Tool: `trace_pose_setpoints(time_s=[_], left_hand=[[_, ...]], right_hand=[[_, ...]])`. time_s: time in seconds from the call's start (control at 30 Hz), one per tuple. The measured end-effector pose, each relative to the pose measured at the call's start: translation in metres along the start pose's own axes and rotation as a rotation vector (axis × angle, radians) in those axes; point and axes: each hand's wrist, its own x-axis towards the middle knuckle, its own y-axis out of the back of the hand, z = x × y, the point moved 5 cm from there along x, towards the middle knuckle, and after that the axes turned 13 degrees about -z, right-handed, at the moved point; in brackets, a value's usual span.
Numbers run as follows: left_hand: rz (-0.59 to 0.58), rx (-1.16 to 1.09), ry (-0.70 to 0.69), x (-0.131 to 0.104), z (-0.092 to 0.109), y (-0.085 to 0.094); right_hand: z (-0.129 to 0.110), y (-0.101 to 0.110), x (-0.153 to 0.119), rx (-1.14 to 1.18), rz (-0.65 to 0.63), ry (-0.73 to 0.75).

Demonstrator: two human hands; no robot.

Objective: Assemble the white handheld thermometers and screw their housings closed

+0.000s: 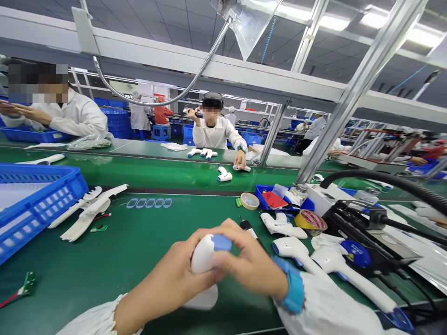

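Note:
My left hand (178, 274) is wrapped around a white thermometer gun (202, 256), held over the green bench near its front edge. The gun's handle shows below my fingers. Its head has a blue end piece (222, 243), which the fingers and thumb of my right hand (246, 260) grip from the right side. My right hand is slightly blurred, and its palm hides part of the gun. Beyond it lies a black screwdriver-like tool (248, 228). To the right, more white thermometer guns (293, 249) lie close to my right wrist.
A blue basket (42, 200) stands at left, beside white shell halves (94, 211) and small circuit boards (28, 283). Blue oval rings (149, 203) lie mid-bench. A tape roll (310, 221), blue tray (309, 203) and black-hosed equipment (363, 223) crowd the right. A co-worker (213, 130) sits opposite.

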Motion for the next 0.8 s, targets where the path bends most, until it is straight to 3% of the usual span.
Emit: trace_pose_setpoints(time_s=[0.13,0.23,0.3,0.4,0.6,0.8], left_hand=[[0.110,-0.327,0.100,-0.002,-0.015,0.008],[0.213,-0.500,0.032,-0.004,-0.022,0.016],[0.263,-0.531,0.004,-0.005,-0.027,0.019],[0.335,-0.556,0.004,-0.004,-0.036,0.021],[0.385,-0.673,-0.063,0.000,-0.045,0.023],[0.427,-0.828,-0.050,0.007,-0.050,0.024]], right_hand=[[0.053,0.065,0.039,-0.362,-0.001,-0.331],[0.110,0.097,0.064,-0.537,-0.027,-0.553],[0.142,0.101,0.074,-0.622,-0.078,-0.675],[0.169,0.091,0.080,-0.702,-0.140,-0.777],[0.193,0.085,0.089,-0.729,-0.188,-0.844],[0.204,0.088,0.096,-0.603,-0.198,-0.789]])
